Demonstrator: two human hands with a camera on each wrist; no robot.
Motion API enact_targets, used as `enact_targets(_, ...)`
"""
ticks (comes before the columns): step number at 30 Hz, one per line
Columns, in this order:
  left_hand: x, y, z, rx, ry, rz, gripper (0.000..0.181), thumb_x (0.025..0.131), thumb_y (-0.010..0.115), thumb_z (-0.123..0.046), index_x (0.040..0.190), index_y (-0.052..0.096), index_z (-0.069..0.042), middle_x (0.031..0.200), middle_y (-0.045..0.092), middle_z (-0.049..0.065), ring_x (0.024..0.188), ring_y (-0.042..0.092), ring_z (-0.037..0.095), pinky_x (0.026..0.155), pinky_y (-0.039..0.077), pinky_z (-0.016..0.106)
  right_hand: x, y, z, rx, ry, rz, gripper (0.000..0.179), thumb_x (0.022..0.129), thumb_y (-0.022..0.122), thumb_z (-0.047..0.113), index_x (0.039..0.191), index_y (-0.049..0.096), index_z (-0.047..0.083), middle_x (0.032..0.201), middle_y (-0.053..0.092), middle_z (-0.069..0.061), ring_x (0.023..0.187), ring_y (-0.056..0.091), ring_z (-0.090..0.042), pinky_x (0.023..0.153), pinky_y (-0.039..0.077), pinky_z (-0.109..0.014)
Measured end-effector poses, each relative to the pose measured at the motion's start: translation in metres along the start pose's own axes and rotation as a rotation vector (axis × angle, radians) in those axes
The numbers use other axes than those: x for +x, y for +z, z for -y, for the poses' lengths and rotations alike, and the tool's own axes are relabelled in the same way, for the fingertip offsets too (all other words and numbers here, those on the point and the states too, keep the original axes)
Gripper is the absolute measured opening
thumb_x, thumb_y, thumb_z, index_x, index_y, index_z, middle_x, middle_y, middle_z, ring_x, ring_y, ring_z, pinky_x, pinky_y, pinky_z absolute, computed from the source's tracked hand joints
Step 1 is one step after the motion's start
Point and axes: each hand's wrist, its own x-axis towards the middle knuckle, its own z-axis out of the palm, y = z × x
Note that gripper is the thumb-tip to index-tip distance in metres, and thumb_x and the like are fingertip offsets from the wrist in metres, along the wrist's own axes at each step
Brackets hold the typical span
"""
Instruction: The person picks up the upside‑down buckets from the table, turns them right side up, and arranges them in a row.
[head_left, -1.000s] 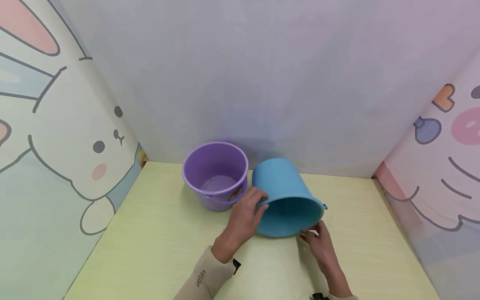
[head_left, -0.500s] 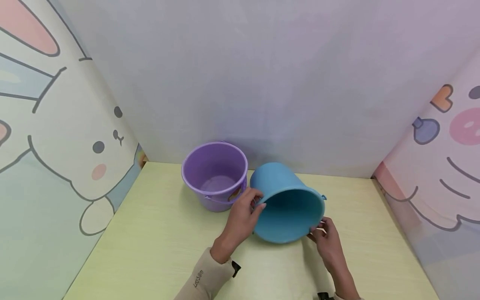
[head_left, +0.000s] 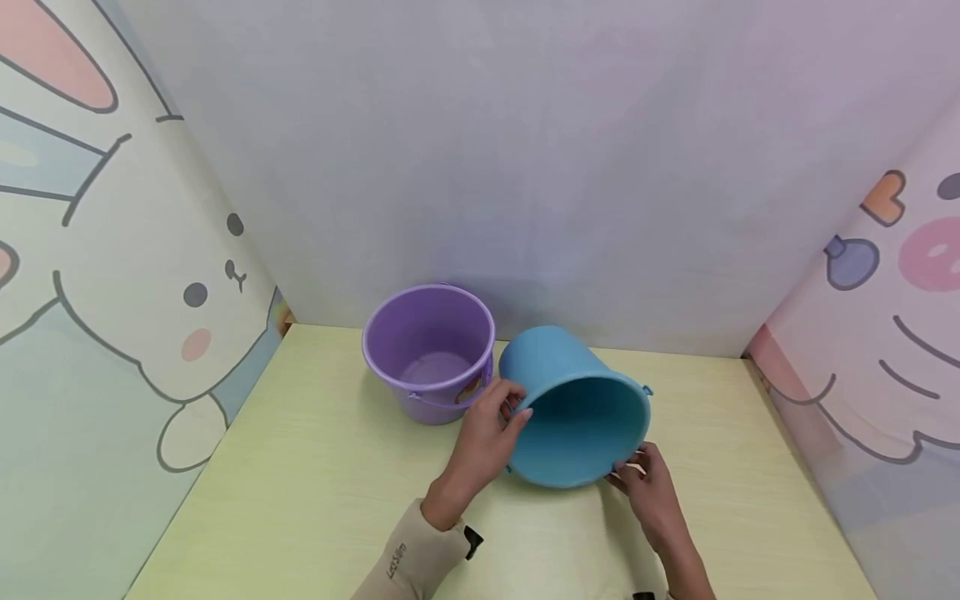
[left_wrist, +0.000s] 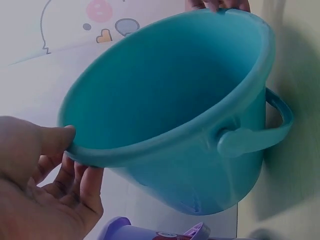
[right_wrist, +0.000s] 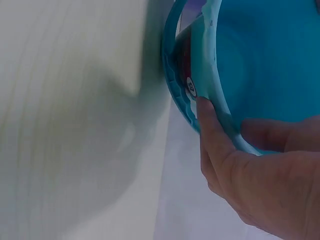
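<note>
A blue bucket [head_left: 558, 358] lies tipped in the head view, its mouth facing the person and its base toward the back wall. My left hand [head_left: 478, 437] pinches its rim at the left, thumb on the inner side and fingers outside, as the left wrist view shows with the hand [left_wrist: 55, 185] at the rim. At the lower right of the rim, my right hand [head_left: 651, 492] grips the edge between thumb and fingers. The bucket's handle [left_wrist: 260, 137] hangs on the side toward the table. Just left of it stands an upright purple bucket [head_left: 431, 392], seen from above with nothing inside.
A pale yellow wooden table [head_left: 300, 492] carries both buckets. Behind it rises a plain grey-lilac wall [head_left: 525, 167]. Cartoon-printed panels stand at the left [head_left: 112, 375] and right [head_left: 862, 375] sides. The purple bucket's handle rests low along its front right.
The blue bucket has turned a little, its mouth tilting more upward and toward the person. My right hand has shifted slightly to the right along the rim. The purple bucket has stayed put.
</note>
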Motion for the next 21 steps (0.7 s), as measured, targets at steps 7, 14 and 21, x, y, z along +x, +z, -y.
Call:
enact_targets(7, 0.0, -0.001, 0.003, -0.127, -0.053, -0.003, 0.014, 0.101, 0.07, -0.002, 0.114, 0.064, -0.003, 0.101, 0.06, 0.009, 0.088, 0.057, 0.02, 0.08, 0.054, 0.033, -0.001, -0.005, 0.009, -0.014, -0.036, -0.048, 0.042, 0.109, 0.044, -0.006, 0.149, 0.032, -0.007, 0.129, 0.05, -0.023, 0.094, 0.063, -0.004, 0.09, 0.06, -0.026)
enact_targets(14, 0.001, -0.003, 0.005, -0.209, -0.1, -0.035, 0.014, 0.102, 0.069, -0.003, 0.115, 0.063, -0.001, 0.098, 0.06, 0.01, 0.086, 0.057, 0.02, 0.076, 0.052, 0.03, -0.005, -0.01, 0.021, -0.031, -0.103, -0.111, 0.041, 0.109, 0.046, -0.004, 0.148, 0.035, -0.008, 0.127, 0.054, -0.02, 0.093, 0.064, -0.001, 0.084, 0.059, -0.019)
enact_targets(21, 0.004, -0.003, 0.006, -0.306, -0.187, -0.096, 0.018, 0.1, 0.07, -0.003, 0.115, 0.062, 0.002, 0.098, 0.057, 0.012, 0.081, 0.056, 0.016, 0.066, 0.048, 0.024, -0.008, -0.014, 0.033, -0.021, -0.133, -0.165, 0.042, 0.109, 0.047, -0.005, 0.149, 0.036, -0.005, 0.13, 0.053, -0.018, 0.094, 0.064, -0.001, 0.083, 0.058, -0.016)
